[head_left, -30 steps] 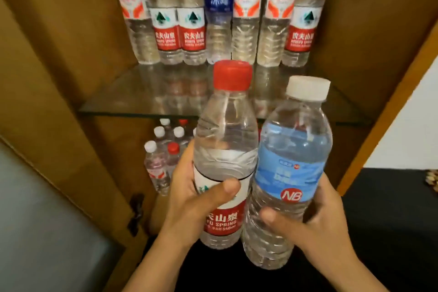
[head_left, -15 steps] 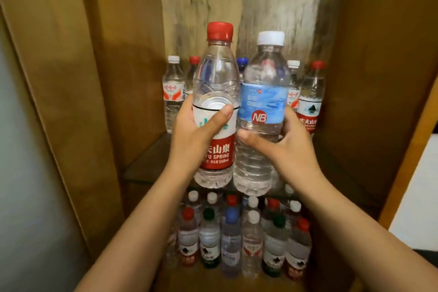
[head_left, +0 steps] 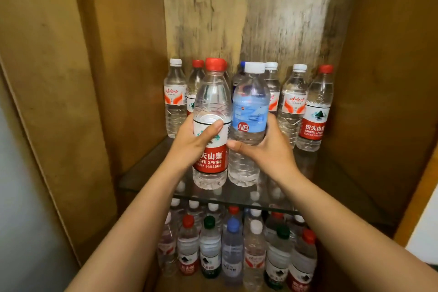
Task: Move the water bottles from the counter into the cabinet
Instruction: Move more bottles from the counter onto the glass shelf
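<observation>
While both bottles hang just above the near part of the glass shelf (head_left: 147,174), each hand grips one at label height, probably so the pair can be set down upright together. Left hand (head_left: 189,147): fingers wrapped round the red-cap bottle (head_left: 211,123), thumb pressed across the label front. Right hand (head_left: 270,149): fingers curled round the white-cap bottle (head_left: 248,123), thumb tip lying low on its front. The two bottles are touching or nearly so, side by side, upright; whether their bases rest on the glass cannot be told. Held bottles counted: two. A back row (head_left: 294,102) stands along the far edge of the shelf, likely pushed back to leave near space free; at least seven are visible there, some partly hidden behind the held pair. Caps seen in that row: three white, two red, one blue, others hidden. Lower shelf bottles (head_left: 233,249) are packed in rows, roughly fifteen to twenty, exact count not possible through the glass. Judgement: placement step, nearly complete for this pair. No counter in view.
</observation>
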`<action>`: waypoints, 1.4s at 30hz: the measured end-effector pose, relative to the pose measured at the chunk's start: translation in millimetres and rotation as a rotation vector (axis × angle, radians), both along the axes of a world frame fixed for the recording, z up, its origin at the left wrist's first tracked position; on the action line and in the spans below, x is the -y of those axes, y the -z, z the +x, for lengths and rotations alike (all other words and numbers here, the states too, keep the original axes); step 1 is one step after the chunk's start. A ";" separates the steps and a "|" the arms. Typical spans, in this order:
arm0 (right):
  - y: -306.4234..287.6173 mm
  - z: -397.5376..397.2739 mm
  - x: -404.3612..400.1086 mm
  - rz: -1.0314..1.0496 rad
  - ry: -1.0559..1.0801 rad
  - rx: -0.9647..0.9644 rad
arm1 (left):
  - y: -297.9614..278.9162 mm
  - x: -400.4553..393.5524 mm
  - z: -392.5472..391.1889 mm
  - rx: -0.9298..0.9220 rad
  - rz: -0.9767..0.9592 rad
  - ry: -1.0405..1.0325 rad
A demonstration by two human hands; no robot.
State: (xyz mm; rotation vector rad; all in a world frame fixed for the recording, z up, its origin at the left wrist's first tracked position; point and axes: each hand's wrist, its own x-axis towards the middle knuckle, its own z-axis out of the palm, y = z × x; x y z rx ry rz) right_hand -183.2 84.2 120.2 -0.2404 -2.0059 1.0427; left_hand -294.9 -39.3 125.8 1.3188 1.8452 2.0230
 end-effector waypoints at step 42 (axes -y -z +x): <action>-1.6 -126.1 -8.5 0.029 -0.043 0.402 | 16.0 -13.1 -74.6 -0.075 -0.383 -0.826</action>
